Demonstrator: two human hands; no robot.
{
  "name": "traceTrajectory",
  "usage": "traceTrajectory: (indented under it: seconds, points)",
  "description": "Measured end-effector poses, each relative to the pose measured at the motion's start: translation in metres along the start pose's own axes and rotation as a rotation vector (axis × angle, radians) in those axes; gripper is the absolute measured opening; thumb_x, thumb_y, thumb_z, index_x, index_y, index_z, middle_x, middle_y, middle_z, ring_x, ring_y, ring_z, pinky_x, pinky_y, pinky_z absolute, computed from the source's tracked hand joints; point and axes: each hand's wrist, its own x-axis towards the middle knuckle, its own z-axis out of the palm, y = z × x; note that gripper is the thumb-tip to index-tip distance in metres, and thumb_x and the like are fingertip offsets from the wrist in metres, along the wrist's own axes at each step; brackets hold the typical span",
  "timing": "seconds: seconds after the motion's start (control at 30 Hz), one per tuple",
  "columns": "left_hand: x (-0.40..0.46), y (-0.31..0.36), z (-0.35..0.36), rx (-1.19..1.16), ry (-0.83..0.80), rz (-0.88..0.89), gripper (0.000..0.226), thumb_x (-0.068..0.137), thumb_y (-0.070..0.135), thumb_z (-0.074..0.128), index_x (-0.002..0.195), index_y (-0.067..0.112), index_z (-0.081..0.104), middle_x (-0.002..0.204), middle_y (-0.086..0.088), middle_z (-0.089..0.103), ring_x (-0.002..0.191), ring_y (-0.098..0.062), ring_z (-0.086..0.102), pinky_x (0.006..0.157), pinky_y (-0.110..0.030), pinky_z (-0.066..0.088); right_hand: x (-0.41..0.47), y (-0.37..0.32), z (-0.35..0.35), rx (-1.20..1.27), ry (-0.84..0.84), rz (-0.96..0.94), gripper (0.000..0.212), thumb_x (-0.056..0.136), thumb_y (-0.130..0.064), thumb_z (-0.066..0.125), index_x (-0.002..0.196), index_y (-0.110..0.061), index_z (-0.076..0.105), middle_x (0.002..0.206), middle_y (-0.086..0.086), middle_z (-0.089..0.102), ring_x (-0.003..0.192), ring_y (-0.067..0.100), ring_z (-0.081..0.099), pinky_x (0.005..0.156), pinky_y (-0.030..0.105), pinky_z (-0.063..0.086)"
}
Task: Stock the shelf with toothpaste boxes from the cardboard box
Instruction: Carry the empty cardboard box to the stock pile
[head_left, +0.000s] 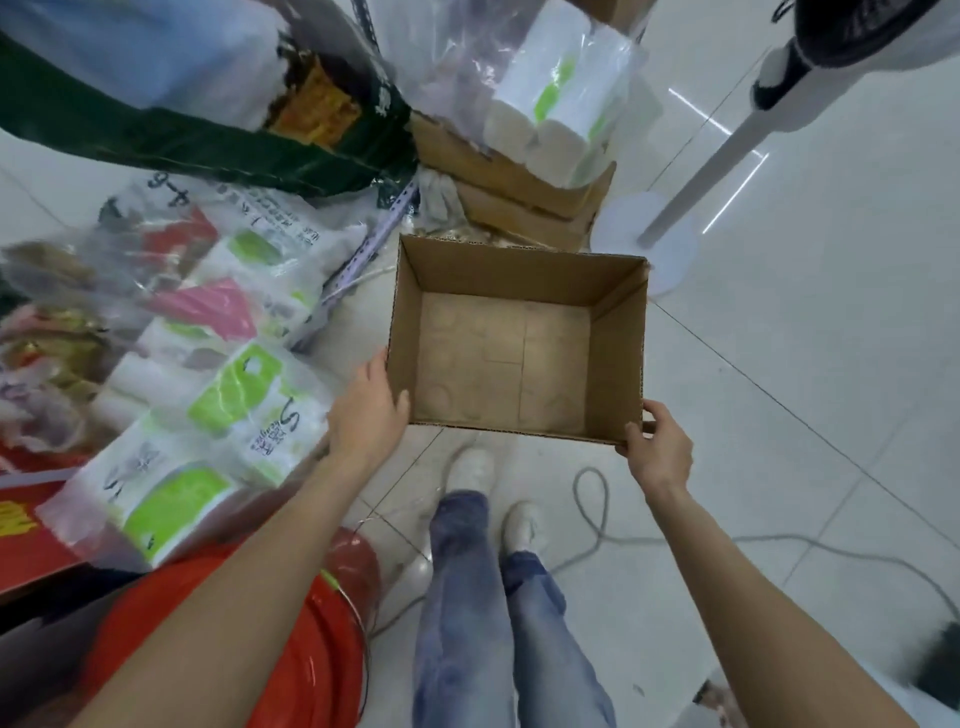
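An open brown cardboard box (519, 270) hangs above the floor in front of me, and its inside is bare with no toothpaste boxes in it. My left hand (371, 410) grips its near left corner, thumb over the rim. My right hand (657, 447) grips the near right corner. No shelf and no toothpaste boxes show in this view.
Bagged tissue-roll packs (208, 395) pile up on the left. More packs (556, 104) sit on flat cartons (519, 182) behind the box. A white fan stand (649, 249) rises at the right. A red tub (311, 649) sits near my legs. A cable (597, 519) loops over the tiled floor.
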Motion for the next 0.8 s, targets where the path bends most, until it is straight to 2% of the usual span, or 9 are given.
traceTrajectory:
  seconds: [0.07,0.13,0.27,0.37,0.43,0.5,0.63,0.73,0.8]
  points:
    - [0.029,-0.008,0.019,0.097,-0.004,0.088,0.063,0.091,0.031,0.054,0.145,0.011,0.027,0.139,-0.014,0.040,0.121,-0.032,0.045,0.094,-0.045,0.042,0.031,-0.010,0.028,-0.010,-0.004,-0.021,0.030,0.091,-0.010,0.047,0.117,-0.022,0.057,0.101,0.009,0.067,0.082,0.031,0.067,0.083,0.042,0.053]
    - [0.059,-0.022,0.041,0.193,0.002,0.227,0.062,0.088,0.040,0.057,0.141,0.014,0.037,0.146,-0.012,0.034,0.132,-0.029,0.033,0.105,-0.042,0.034,0.063,-0.021,0.057,-0.047,-0.005,-0.048,0.030,0.091,-0.009,0.046,0.117,-0.022,0.057,0.103,0.008,0.067,0.083,0.029,0.067,0.077,0.035,0.051]
    - [0.100,-0.054,0.089,0.296,-0.184,0.393,0.058,0.082,0.056,0.055,0.130,0.024,0.051,0.136,-0.002,0.049,0.129,-0.022,0.039,0.108,-0.036,0.025,0.116,-0.048,0.117,-0.133,-0.041,-0.125,0.034,0.092,-0.008,0.044,0.120,-0.022,0.056,0.100,0.003,0.063,0.084,0.025,0.062,0.058,0.022,0.043]
    - [0.120,-0.069,0.112,0.366,-0.264,0.316,0.047,0.087,0.042,0.058,0.129,0.024,0.049,0.125,-0.001,0.057,0.116,-0.023,0.052,0.099,-0.034,0.033,0.145,-0.083,0.162,-0.167,-0.094,-0.262,0.034,0.092,-0.008,0.045,0.122,-0.020,0.058,0.099,0.006,0.066,0.091,0.026,0.063,0.077,0.026,0.044]
    - [0.134,-0.074,0.122,0.396,-0.192,0.292,0.039,0.074,0.023,0.075,0.110,0.019,0.061,0.099,-0.004,0.066,0.088,-0.024,0.065,0.070,-0.030,0.048,0.162,-0.105,0.192,-0.183,-0.089,-0.338,0.035,0.093,-0.007,0.043,0.123,-0.017,0.058,0.100,0.008,0.067,0.095,0.028,0.061,0.082,0.030,0.044]
    - [0.150,-0.077,0.132,0.460,-0.066,0.281,0.045,0.050,0.005,0.086,0.090,0.015,0.067,0.076,-0.004,0.064,0.061,-0.022,0.064,0.040,-0.022,0.038,0.180,-0.119,0.217,-0.122,-0.091,-0.341,0.038,0.093,-0.004,0.038,0.126,-0.014,0.056,0.108,0.011,0.066,0.099,0.030,0.060,0.089,0.038,0.047]
    - [0.192,-0.068,0.150,0.432,-0.141,0.168,0.037,0.087,0.001,0.052,0.121,0.016,0.052,0.110,-0.007,0.059,0.095,-0.030,0.063,0.060,-0.033,0.042,0.210,-0.121,0.252,0.047,-0.224,-0.238,0.048,0.093,-0.010,0.049,0.140,-0.008,0.037,0.132,0.012,0.050,0.119,0.026,0.051,0.103,0.035,0.042]
    - [0.206,-0.060,0.167,0.379,-0.171,0.119,0.038,0.091,0.006,0.051,0.126,0.021,0.049,0.115,-0.005,0.057,0.098,-0.031,0.063,0.064,-0.034,0.042,0.224,-0.118,0.258,0.009,-0.314,-0.263,0.071,0.091,-0.011,0.055,0.149,-0.008,0.014,0.151,0.015,0.020,0.134,0.027,0.033,0.113,0.034,0.029]
    - [0.204,-0.056,0.165,0.310,-0.202,0.078,0.038,0.092,0.015,0.054,0.128,0.022,0.048,0.117,-0.004,0.057,0.101,-0.031,0.062,0.070,-0.036,0.047,0.228,-0.120,0.251,-0.122,-0.298,-0.329,0.074,0.089,-0.011,0.056,0.149,-0.007,0.012,0.152,0.016,0.016,0.138,0.031,0.026,0.115,0.039,0.026]
